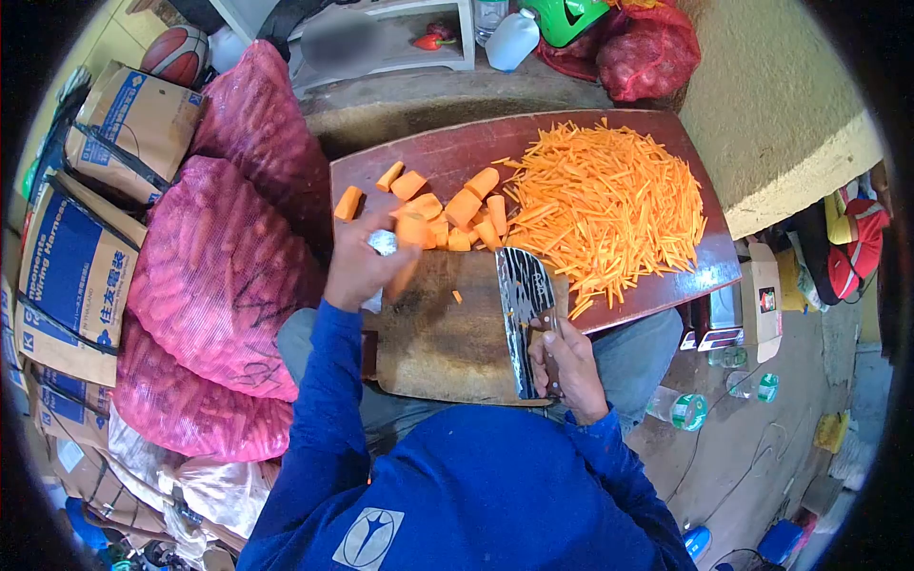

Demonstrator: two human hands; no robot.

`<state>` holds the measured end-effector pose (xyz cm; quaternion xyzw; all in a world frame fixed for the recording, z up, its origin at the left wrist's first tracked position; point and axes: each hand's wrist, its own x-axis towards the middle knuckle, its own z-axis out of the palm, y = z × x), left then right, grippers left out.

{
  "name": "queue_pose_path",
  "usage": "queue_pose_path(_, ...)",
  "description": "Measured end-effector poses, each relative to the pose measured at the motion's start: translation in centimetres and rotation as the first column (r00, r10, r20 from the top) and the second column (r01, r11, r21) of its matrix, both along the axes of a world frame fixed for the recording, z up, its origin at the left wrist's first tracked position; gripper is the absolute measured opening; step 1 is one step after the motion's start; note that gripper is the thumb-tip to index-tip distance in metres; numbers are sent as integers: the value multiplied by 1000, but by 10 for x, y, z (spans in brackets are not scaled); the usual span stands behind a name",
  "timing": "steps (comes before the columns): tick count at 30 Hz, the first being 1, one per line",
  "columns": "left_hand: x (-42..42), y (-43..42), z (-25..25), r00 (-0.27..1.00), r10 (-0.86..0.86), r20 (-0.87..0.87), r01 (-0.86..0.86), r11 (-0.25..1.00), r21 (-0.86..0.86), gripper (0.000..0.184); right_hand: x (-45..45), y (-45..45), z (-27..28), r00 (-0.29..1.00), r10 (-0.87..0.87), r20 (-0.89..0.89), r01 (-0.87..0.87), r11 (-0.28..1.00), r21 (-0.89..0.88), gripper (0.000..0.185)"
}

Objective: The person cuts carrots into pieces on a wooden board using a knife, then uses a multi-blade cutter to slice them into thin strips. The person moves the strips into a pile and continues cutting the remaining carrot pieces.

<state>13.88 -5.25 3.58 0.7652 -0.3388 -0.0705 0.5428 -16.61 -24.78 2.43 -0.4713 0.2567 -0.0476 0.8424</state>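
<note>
My right hand (569,366) is wrapped around the brown handle of a broad cleaver (522,305). Its blade, streaked dark and white, rests over the right part of a worn wooden cutting board (428,352). My left hand (364,262), blurred and with a silvery wrap on a finger, is at the board's far left corner. Its fingers close around a carrot piece (404,274) that is smeared by motion. Just beyond lie several thick carrot chunks (464,206). A large heap of carrot strips (609,209) covers the right side of the reddish table (400,164).
Pink mesh sacks (214,276) bulge along the left, beside strapped cardboard boxes (76,276). A yellowish wall ledge (781,114) stands at the right. Plastic bottles (687,411) lie on the floor at right. Behind the table are a white jug (512,41) and a red mesh bag (650,52).
</note>
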Motion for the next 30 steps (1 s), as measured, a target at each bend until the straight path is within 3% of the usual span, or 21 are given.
queue_pose_path(1, -10, -6, 1, 993, -81, 87, 84, 996, -34, 57, 1, 0, 0, 1000, -9, -4, 9, 1000, 11, 35)
queue_pose_path(3, -45, -17, 7, 985, -135, 105, 126, 988, 90, 55, 1, -1, -2, 1000, -4, 0, 4, 1000, 12, 35)
queue_pose_path(5, -78, -21, 7, 936, -187, 299, 92, 948, 306, 58, 1, 0, -3, 1000, -6, 2, 6, 1000, 11, 35)
queue_pose_path(6, -87, -23, -9, 885, -203, 419, 80, 953, 292, 63, 1, 0, -2, 1000, -8, -4, 8, 1000, 1, 35)
queue_pose_path(9, -118, -15, -19, 874, -166, 456, -32, 918, 396, 65, 0, 1, 2, 1000, -17, -25, 17, 1000, -21, 35)
queue_pose_path(17, -150, 12, -35, 904, -45, 425, -68, 967, 247, 51, -2, 2, 29, 999, -6, -54, -2, 991, -131, 31)
queue_pose_path(19, -151, 12, -36, 877, -56, 477, -57, 974, 218, 47, -8, 1, 42, 994, 41, -99, -91, 813, -575, 29)
queue_pose_path(20, -152, 11, -36, 880, -55, 472, -55, 975, 216, 47, -12, -4, 42, 990, 109, -91, -140, 637, -758, 30)
queue_pose_path(21, -152, 10, -34, 880, -48, 472, -68, 972, 225, 47, -12, 0, 51, 990, 106, -97, -142, 634, -760, 30)
queue_pose_path(23, -153, 7, -32, 883, -44, 468, -74, 970, 230, 46, -9, 13, 74, 982, 184, -51, -131, 456, -880, 32)
queue_pose_path(24, -154, 7, -32, 877, -39, 478, -88, 967, 240, 46, -12, 14, 72, 960, 243, -136, -235, 445, -864, 37)
queue_pose_path(30, -152, 11, -33, 893, -22, 449, -83, 974, 211, 44, -5, 29, 62, 919, 368, -142, -295, 403, -867, 42)
